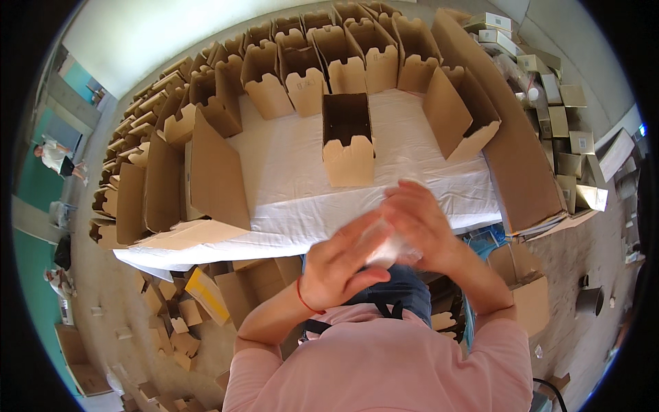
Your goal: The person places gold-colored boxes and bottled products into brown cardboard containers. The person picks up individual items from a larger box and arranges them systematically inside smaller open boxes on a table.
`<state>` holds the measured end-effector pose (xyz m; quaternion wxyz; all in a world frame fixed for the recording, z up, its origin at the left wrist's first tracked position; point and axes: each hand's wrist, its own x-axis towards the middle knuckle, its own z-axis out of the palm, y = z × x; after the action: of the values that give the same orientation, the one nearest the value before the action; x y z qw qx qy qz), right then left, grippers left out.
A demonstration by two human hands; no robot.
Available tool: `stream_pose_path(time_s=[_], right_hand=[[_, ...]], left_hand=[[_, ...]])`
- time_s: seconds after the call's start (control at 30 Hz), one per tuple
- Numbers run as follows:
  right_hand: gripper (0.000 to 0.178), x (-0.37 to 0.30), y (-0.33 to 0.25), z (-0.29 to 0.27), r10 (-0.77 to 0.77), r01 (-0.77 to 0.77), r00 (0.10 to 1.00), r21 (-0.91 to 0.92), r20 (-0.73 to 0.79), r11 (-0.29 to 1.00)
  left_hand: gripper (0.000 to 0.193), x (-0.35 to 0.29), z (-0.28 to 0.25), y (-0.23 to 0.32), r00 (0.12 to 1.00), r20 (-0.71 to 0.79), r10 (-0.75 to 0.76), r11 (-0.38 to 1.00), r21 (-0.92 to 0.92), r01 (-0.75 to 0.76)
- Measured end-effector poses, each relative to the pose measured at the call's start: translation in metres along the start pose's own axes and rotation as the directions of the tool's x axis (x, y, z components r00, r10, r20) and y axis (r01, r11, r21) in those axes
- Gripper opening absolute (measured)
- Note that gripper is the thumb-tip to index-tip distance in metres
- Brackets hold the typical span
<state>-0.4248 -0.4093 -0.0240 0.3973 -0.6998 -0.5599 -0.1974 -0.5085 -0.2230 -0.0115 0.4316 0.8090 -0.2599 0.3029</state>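
Observation:
My left hand and my right hand meet in front of my chest, near the table's front edge. Between them is a small whitish, partly see-through thing, smeared by motion; its kind is unclear. The left fingers stretch toward the right hand, with the thumb held apart below. My right fingers bend over the top of the thing, their tips blurred. Just beyond the hands, a tall open-topped cardboard box with a notched front edge stands by itself on the white-covered table.
Rows of similar cardboard boxes line the table's back and left. A larger carton stands at left, and a long cardboard wall borders the right. Small white cartons pile up beyond it. Loose cardboard lies below. Another person is far left.

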Motion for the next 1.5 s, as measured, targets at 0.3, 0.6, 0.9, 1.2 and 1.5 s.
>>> stream_pose_path(time_s=[0.3, 0.6, 0.9, 1.2, 1.5], right_hand=[[0.033, 0.150, 0.127, 0.019, 0.511, -0.084, 0.696, 0.649, -0.505, 0.756], [0.041, 0.123, 0.157, 0.052, 0.165, -0.179, 0.803, -0.031, 0.572, 0.983], [0.012, 0.132, 0.155, 0.127, 0.604, 0.072, 0.165, -0.620, 0.780, 0.781], [0.032, 0.116, 0.146, 0.063, 0.101, -0.107, 0.991, 0.059, 0.090, 0.993], [0.062, 0.033, 0.108, 0.179, 0.682, -0.585, 0.682, 0.757, 0.264, 0.293]], left_hand=[[0.020, 0.057, 0.014, -0.138, 0.917, -0.093, -0.389, 0.768, 0.516, 0.378], [0.044, 0.046, -0.006, -0.140, 0.804, 0.045, -0.594, 0.782, 0.266, 0.563], [0.066, 0.036, 0.012, -0.139, 0.888, -0.044, -0.457, 0.840, 0.307, 0.447], [0.072, 0.022, 0.006, -0.142, 0.892, -0.156, -0.424, 0.807, 0.381, 0.451], [0.066, -0.025, -0.062, -0.127, 0.788, -0.306, -0.534, 0.615, 0.498, 0.611]])
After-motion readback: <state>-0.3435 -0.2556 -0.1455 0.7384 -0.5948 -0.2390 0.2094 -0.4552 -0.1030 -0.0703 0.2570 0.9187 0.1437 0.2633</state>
